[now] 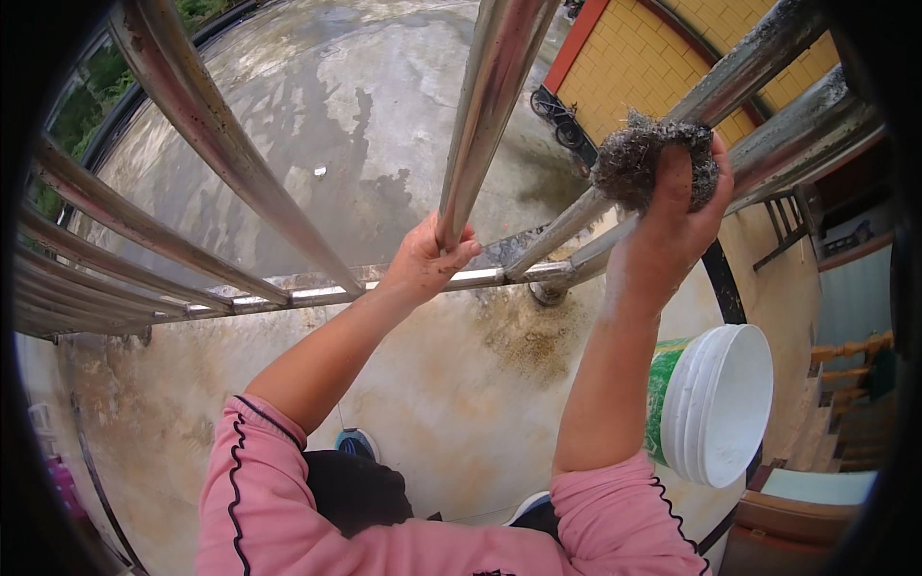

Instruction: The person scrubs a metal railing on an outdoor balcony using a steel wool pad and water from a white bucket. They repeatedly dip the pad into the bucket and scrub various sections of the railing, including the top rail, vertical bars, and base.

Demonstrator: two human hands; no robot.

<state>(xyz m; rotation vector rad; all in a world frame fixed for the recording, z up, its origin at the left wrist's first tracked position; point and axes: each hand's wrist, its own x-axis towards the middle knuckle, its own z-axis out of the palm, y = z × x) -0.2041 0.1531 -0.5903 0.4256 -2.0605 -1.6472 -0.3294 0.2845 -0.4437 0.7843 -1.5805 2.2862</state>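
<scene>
My left hand (430,261) is wrapped around the lower part of an upright metal railing bar (481,108), just above the bottom rail (472,279). Farther right, my right hand (684,198) holds a clump of steel wool (634,160) against another metal bar (742,61). The steel wool is dark grey and frayed, and it covers part of that bar. The bars look stained and dull in places, with shiny stretches between.
A white plastic bucket (720,407) with a green label stands at the right, near my right forearm. More bars (216,144) run along the left. Beyond the railing lies wet-patched concrete ground (288,144), with a parked motorcycle (562,122) by a yellow wall (634,65).
</scene>
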